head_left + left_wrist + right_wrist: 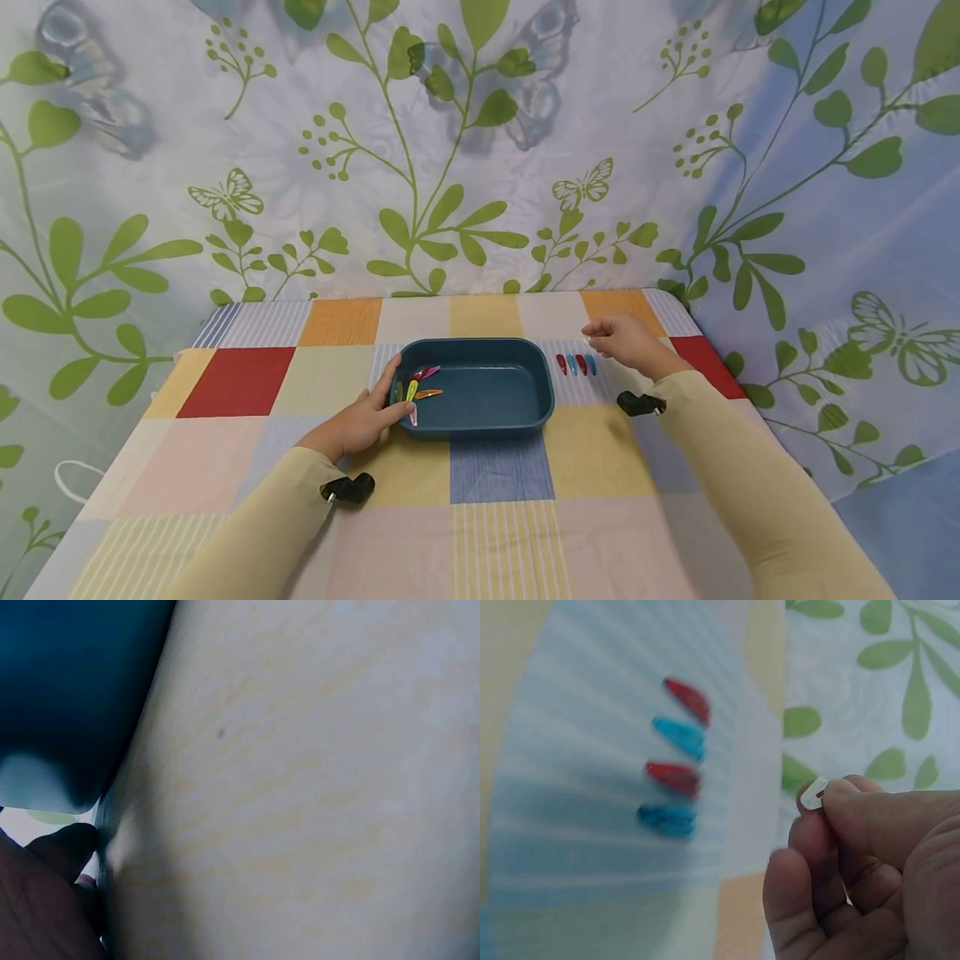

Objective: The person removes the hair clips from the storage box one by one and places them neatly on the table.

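My left hand (360, 422) holds the left end of a dark teal plastic basin (491, 400), the thumb over its front corner and the fingers along its outer side. Several snap hair clips lie inside at that end, among them a yellow clip (412, 390), an orange clip (430, 393) and a pink clip (427, 372). Right of the basin, my right hand (628, 343) is raised and pinches a small white hair clip (814, 793) between thumb and forefinger, mostly hidden by the fingertips. Beside it, red clips (673, 778) and blue clips (679, 738) alternate in a row on the cloth.
A patchwork tablecloth (502, 542) covers the table. Behind it hangs a pale curtain (480, 183) with green leaves and butterflies. A white cord loop (75, 479) shows at the table's left edge. Black wrist cameras (348, 487) sit at both cuffs.
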A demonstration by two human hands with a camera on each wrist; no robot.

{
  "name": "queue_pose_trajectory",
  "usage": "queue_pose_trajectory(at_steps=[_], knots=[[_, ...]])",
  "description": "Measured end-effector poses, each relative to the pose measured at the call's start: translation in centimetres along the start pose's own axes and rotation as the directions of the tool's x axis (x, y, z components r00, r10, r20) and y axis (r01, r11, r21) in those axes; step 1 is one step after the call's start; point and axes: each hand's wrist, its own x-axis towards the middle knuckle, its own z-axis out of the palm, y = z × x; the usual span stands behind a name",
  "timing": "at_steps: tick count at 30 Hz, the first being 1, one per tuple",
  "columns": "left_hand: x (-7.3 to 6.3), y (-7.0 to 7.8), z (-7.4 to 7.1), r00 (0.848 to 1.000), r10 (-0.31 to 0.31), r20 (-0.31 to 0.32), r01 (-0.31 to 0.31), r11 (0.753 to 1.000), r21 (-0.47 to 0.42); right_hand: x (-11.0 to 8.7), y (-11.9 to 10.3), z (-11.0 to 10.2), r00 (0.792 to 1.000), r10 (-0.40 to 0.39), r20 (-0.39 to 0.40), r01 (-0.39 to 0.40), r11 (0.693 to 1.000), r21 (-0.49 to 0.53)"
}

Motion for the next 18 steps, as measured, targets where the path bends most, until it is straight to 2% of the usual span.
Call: queue_pose_trajectory(at_steps=[9, 14, 18], knots=[[0.0, 0.1, 0.0, 1.000, 0.001, -0.005, -0.001, 1.000, 0.010, 0.1, 2.7, 0.5, 1.000, 0.016, -0.016, -0.017, 0.996, -0.082], [0.0, 0.2, 0.1, 1.000, -0.002, -0.002, 0.002, 1.000, 0.003, 0.2, 3.2, 0.8, 0.998, 0.060, -0.017, -0.062, 0.995, -0.079], [0.1, 0.2, 0.1, 1.000, -0.007, 0.000, 0.007, 1.000, 0.003, 0.4, 3.7, 1.0, 0.998, 0.067, -0.006, -0.068, 0.995, -0.077]])
